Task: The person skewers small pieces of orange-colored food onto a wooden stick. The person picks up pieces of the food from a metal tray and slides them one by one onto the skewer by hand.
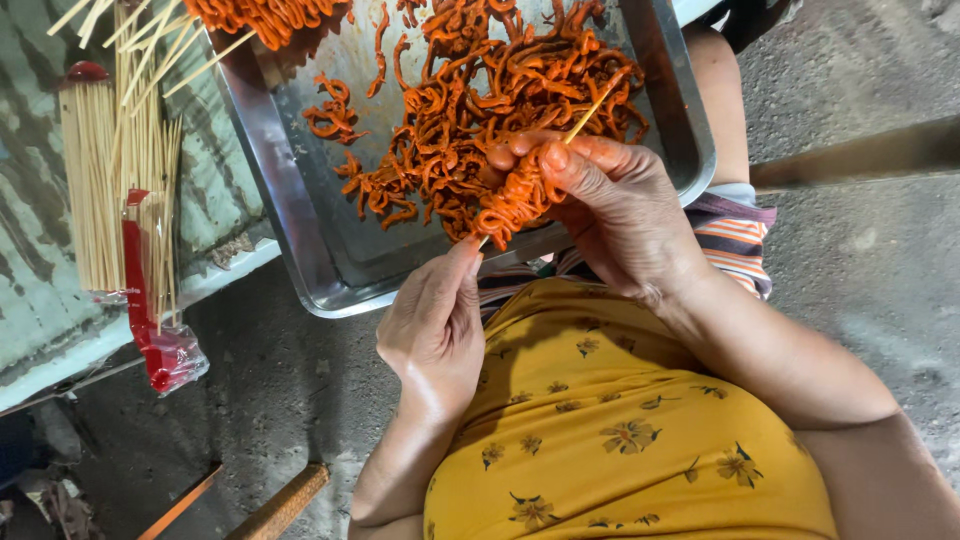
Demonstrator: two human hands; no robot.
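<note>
A metal tray (290, 210) holds a heap of orange marinated meat strips (470, 90). Over its near edge, a thin bamboo skewer (596, 108) carries a bunch of threaded strips (512, 205). My right hand (615, 205) wraps around that bunch, thumb and fingers pressing the meat on the stick. My left hand (435, 320) sits just below it, with its fingertips pinching the skewer's lower end. Both hands are stained orange.
A bundle of bare skewers (95, 180) lies in a clear bag with red trim (150, 310) on the green table (30, 260) at left. Loose skewers (150, 45) lean over the tray's corner. Concrete floor lies below, with wooden sticks (285, 500) at bottom left.
</note>
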